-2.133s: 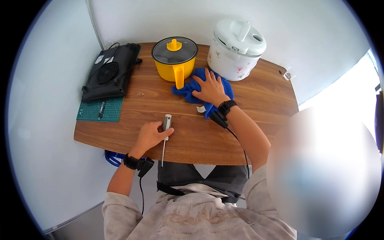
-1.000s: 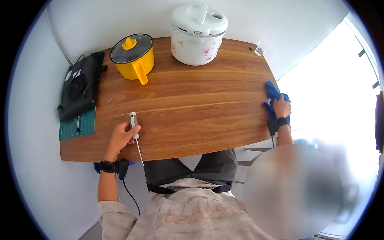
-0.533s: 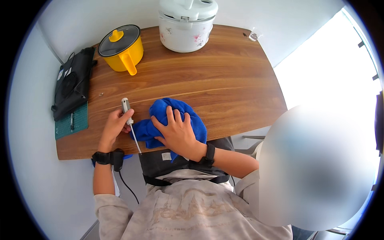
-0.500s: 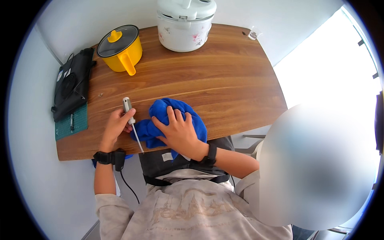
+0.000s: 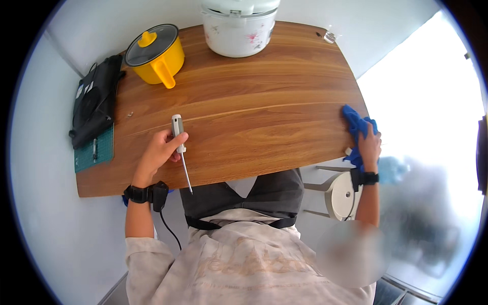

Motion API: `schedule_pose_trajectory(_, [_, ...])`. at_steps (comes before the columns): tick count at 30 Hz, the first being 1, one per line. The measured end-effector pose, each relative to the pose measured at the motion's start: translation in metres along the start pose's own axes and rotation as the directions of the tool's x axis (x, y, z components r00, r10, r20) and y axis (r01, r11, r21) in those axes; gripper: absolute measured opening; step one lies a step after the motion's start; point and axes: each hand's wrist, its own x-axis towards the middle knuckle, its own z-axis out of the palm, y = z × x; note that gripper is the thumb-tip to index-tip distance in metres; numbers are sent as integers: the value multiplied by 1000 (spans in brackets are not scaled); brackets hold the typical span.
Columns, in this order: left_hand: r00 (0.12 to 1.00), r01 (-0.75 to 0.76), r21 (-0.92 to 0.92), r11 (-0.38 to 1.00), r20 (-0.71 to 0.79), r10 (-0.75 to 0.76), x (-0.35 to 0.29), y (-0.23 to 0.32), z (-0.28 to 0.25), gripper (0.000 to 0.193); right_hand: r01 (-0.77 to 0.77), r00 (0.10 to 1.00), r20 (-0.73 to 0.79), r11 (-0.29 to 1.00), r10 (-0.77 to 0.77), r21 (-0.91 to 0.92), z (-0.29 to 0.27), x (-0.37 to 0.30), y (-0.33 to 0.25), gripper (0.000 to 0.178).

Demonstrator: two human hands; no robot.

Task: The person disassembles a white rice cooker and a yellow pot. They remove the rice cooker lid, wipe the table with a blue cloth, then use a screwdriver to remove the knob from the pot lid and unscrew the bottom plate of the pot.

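cloth, blue and bunched, lies at the right edge of the table, the right hand clamped on it. well apart, the left hand is closed around a screwdriver. farther off stand a yellow pot and a white cooker.

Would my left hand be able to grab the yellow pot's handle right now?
Probably not while it's busy: your left hand is holding a screwdriver. If it were free, the way looks open, since the yellow pot's handle sticks out on the near side, unblocked.
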Motion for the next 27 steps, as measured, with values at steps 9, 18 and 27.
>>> schedule_pose_trajectory(9, [984,-71,4,997,-163,71,-32,15,-34,44,523,852,-83,846,-516,106,-4,-55,-209,56])
schedule_pose_trajectory(18, [980,-112,-14,994,-167,108,-55,41,-52,39,892,-72,-386,-233,-920,388,-45,-280,-344,35])
schedule_pose_trajectory(27, [988,-84,-55,995,-138,76,-69,18,-55,36,904,272,-280,145,-921,401,-64,-178,-240,53])
